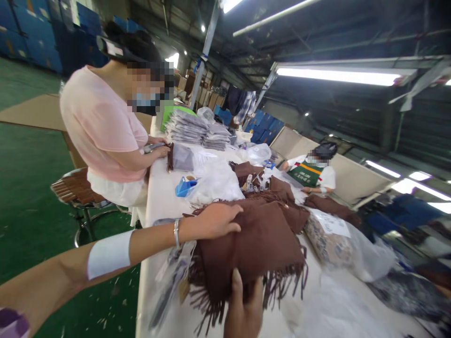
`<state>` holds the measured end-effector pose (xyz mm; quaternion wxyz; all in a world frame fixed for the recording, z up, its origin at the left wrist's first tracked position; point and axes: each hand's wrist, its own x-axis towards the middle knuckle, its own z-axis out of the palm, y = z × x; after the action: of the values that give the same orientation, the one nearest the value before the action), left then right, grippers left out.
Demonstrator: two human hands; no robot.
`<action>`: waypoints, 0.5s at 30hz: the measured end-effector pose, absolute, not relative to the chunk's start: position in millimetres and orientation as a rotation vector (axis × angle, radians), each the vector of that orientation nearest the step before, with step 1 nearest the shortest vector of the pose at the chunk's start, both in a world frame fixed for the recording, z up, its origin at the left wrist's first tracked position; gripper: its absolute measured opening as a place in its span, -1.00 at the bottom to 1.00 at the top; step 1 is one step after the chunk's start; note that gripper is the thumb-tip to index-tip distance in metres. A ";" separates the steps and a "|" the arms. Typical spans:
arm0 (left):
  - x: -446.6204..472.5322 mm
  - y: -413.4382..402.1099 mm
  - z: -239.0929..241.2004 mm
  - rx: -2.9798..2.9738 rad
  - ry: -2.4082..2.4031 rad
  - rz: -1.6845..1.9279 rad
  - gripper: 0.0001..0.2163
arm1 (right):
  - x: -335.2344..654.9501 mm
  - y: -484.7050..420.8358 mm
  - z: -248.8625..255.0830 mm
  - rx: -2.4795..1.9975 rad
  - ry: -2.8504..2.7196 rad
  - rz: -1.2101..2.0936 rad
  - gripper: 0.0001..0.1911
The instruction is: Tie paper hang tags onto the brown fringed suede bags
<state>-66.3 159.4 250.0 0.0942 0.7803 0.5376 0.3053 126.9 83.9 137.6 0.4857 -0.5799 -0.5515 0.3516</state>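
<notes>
Left hand at 10 o'clock on the folded brown cloth, palm down, fingers loosely extended, resting on top; no clear pinch visible. Right hand at 6 o'clock, gripping the near edge, thumb above, fingers tucked under. Clock hours are from the cloth's middle. Cloth lies centre on the white surface, fringe hanging loose from about 4 to 7 o'clock.

Step in hand looks like squaring or turning the folded cloth, a judgement only. Next move probably calls for keeping the layers together with the right hand's grip, left hand flattening the top, strands kept from catching underneath.

Around it: more brown fabric at 12 to 1, clear plastic at 11, blue tape dispenser at 10, blurred grey bits with a tag at 8, can't make out what. Bagged patterned bundle at 3, dark patterned bundle at 4.

Further out: stacked grey packets at 11, co-worker in a pink top at 10 handling a grey bundle, co-worker in a green apron at 1 to 2
</notes>
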 end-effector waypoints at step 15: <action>-4.2 248.6 136.8 2.406 1.887 0.976 -0.24 | 117.3 123.9 48.3 -1.329 -1.377 1.076 -0.42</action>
<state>-4.2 248.6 136.8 -0.0340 0.7491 0.5877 0.3040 117.3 123.9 48.3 0.4556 -0.5389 -0.5583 0.4363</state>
